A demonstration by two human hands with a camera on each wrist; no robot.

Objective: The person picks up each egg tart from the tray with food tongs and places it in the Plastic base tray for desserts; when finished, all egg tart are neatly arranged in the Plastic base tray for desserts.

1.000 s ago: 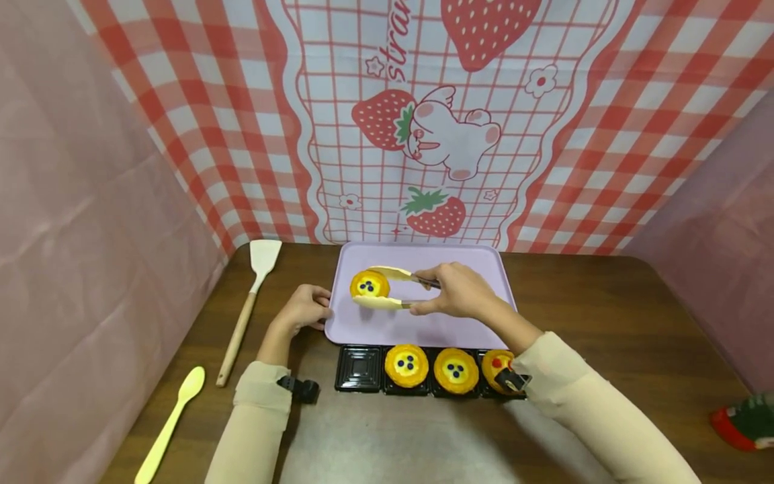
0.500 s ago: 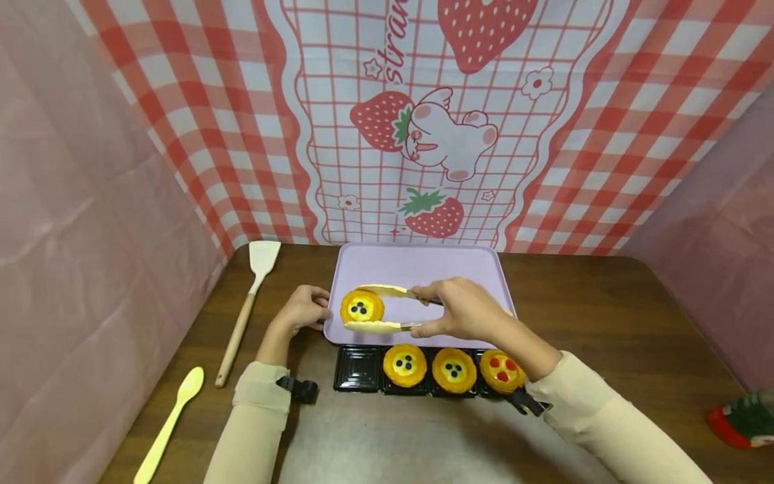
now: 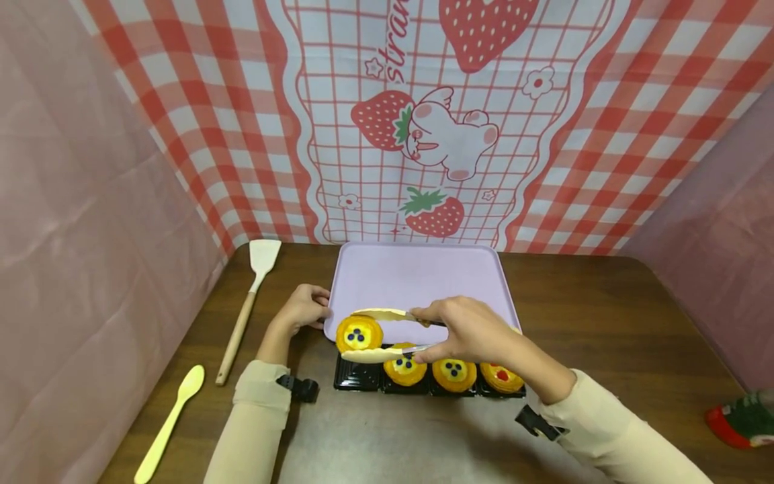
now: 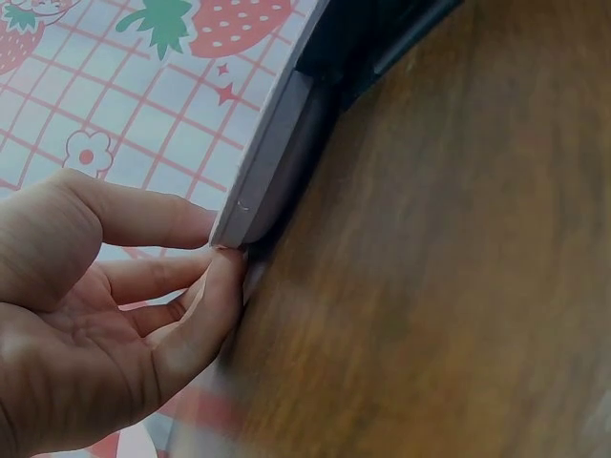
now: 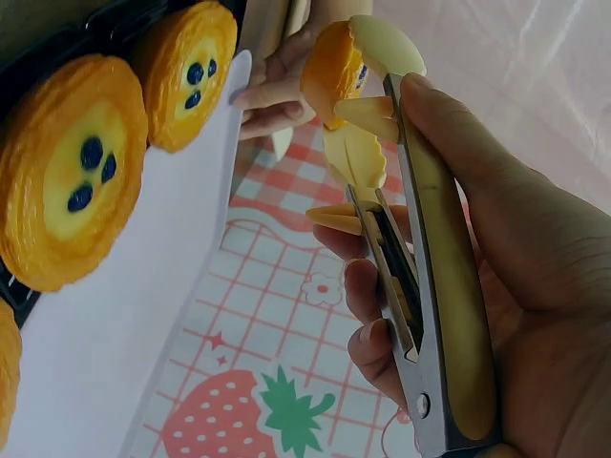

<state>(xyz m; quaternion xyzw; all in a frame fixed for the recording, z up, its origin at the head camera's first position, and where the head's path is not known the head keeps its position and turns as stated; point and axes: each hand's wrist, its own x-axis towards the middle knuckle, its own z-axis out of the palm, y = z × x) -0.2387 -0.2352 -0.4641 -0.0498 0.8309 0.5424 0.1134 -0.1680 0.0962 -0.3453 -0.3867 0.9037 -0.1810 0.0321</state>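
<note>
My right hand (image 3: 474, 329) grips a pair of tongs (image 5: 439, 277) with cream-coloured tips. Between those tips is a blueberry tart (image 3: 359, 334), held over the front left edge of the lilac tray (image 3: 423, 269) and overlapping the leftmost compartment of a black plastic container (image 3: 357, 380). My left hand (image 3: 302, 307) pinches the tray's left edge; in the left wrist view, thumb and fingers meet at its rim. Two more blueberry tarts and a red-topped tart (image 3: 503, 378) sit in the other compartments, partly covered by the tongs and right hand.
On the left lie a white spatula with a wooden handle (image 3: 244, 323) and a yellow spoon (image 3: 172, 423). A red and green object (image 3: 740, 420) stands at the right edge. A checked strawberry cloth (image 3: 393, 134) hangs behind the tray.
My right hand has brought the tongs and tart toward me, from over the tray's middle to its front edge and the black container. The left hand has stayed at the tray.
</note>
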